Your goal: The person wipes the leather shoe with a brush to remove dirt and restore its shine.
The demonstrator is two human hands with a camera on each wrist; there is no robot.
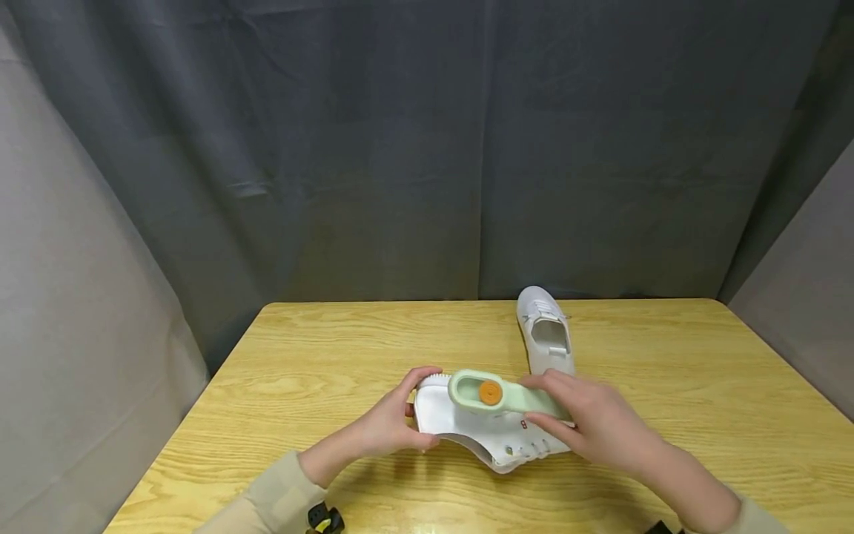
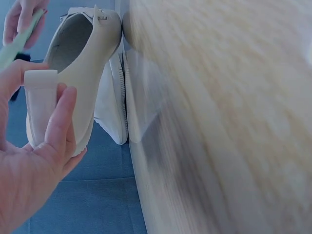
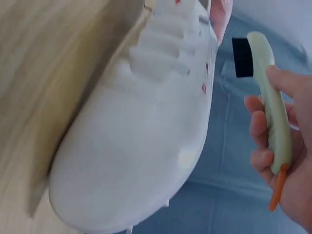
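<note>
A white lace-up shoe (image 1: 437, 411) is turned on its side, its opening toward me and its ridged sole facing away. My left hand (image 1: 390, 424) grips the heel end, thumb near the opening and fingers at the sole, also seen in the left wrist view. My right hand (image 1: 603, 419) holds a pale green brush (image 1: 520, 397) by its handle, over the side of the shoe. The brush has an orange round button (image 1: 491, 393). In the right wrist view its black bristles (image 3: 243, 57) face the shoe with a gap between, and an orange loop (image 3: 278, 187) hangs off the handle end.
A second white shoe (image 1: 536, 304) stands upright behind the brush, toe toward the back edge of the wooden table (image 1: 347, 334). Dark grey cloth (image 1: 373, 185) hangs behind the table, with lighter cloth at both sides. A small black device (image 1: 325, 519) is by the left sleeve.
</note>
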